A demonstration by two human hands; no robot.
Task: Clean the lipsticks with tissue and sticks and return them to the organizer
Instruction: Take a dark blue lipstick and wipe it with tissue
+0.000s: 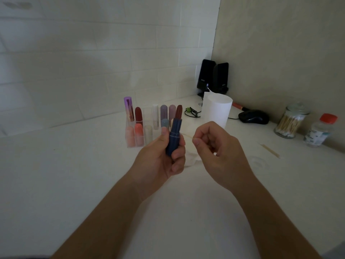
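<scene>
- Left hand (164, 157): fingers curled round the blue barrel of an uncapped lipstick (174, 139), held upright above the counter (74, 174). The dark red bullet stands out of the top.
- Right hand (218, 146): thumb and forefinger pinch a thin stick (187, 137). Its free end points toward the barrel and lies just beside it; whether the tip touches cannot be told.
- Tissue (192, 158): a crumpled white sheet on the counter, below and between the two hands, held by neither.
- Organizer (148, 115): clear and compartmented, standing behind the hands near the tiled wall. It holds capped lipsticks in two rows, and one back-row compartment appears vacant.
- Supplies at right: a white tissue roll (217, 111), a glass jar of cotton swabs (290, 122), a small red-capped bottle (321, 130), and a second stick (270, 151) lying loose on the counter.
- Step in hand (judged): detail cleaning of this one lipstick with the stick, probably at the collar where barrel meets bullet.
- Next move (judged): it calls for a steady left grip and a light, fine stroke of the stick tip along the rim, kept off the soft bullet. The cap, not identified in view, must be refitted before the lipstick goes back into the vacant compartment.
</scene>
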